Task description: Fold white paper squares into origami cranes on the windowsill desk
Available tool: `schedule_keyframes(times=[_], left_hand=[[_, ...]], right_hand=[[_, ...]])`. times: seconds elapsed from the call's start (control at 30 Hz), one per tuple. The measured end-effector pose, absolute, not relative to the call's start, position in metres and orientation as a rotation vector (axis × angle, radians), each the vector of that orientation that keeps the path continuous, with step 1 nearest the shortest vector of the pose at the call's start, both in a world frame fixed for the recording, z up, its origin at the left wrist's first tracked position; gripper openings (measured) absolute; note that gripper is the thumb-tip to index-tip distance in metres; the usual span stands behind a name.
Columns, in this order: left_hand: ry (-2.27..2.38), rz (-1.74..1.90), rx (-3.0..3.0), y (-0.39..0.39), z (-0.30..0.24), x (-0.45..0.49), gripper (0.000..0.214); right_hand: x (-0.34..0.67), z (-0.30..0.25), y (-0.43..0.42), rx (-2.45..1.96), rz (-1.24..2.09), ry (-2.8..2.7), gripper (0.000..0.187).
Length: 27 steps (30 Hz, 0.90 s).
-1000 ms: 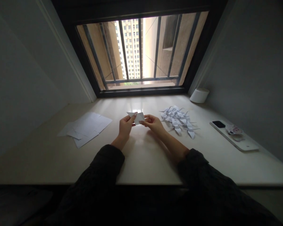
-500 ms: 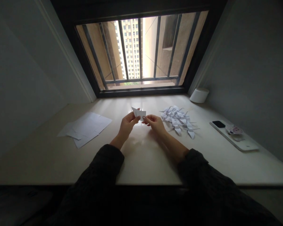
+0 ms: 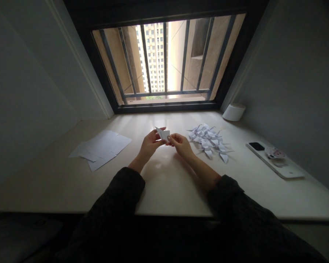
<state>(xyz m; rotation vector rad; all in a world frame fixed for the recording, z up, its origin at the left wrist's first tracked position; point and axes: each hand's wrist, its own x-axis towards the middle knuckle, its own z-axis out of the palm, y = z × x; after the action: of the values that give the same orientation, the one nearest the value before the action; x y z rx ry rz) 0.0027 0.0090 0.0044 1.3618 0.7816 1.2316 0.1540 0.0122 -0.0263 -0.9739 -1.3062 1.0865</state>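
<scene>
Between my hands, above the middle of the white tabletop, is a small folded piece of white paper with a pointed flap standing up at its left. My left hand grips it from the left, thumb along the lower edge and fingers behind. On the right side, my right hand pinches its corner between thumb and fingertips. Part of the paper's far side is hidden by my fingers. Just right of my right hand lies a pile of several folded white paper cranes.
A loose stack of white paper sheets lies on the left of the tabletop. To the right rests a white phone with a round grip on its back. A white cup-like object stands by the barred window.
My left thumb has shifted down to the paper's lower edge, and the folded paper has tilted slightly. The whole view has moved a little; the things on the table lie as before.
</scene>
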Motion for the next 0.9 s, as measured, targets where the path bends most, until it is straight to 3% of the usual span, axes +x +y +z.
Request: schedule_keyframes(times=[0.37,0.9], left_hand=[[0.911,1.339,1.535,0.009,0.005,0.003,0.058],[0.942,1.307,1.563,0.008,0.006,-0.001,0.052]], right_hand=[[0.159,-0.019,0.010,-1.161,0.753,-1.375,0.028],[0.162,-0.010,0.011,-0.909,1.144,-1.069,0.030]])
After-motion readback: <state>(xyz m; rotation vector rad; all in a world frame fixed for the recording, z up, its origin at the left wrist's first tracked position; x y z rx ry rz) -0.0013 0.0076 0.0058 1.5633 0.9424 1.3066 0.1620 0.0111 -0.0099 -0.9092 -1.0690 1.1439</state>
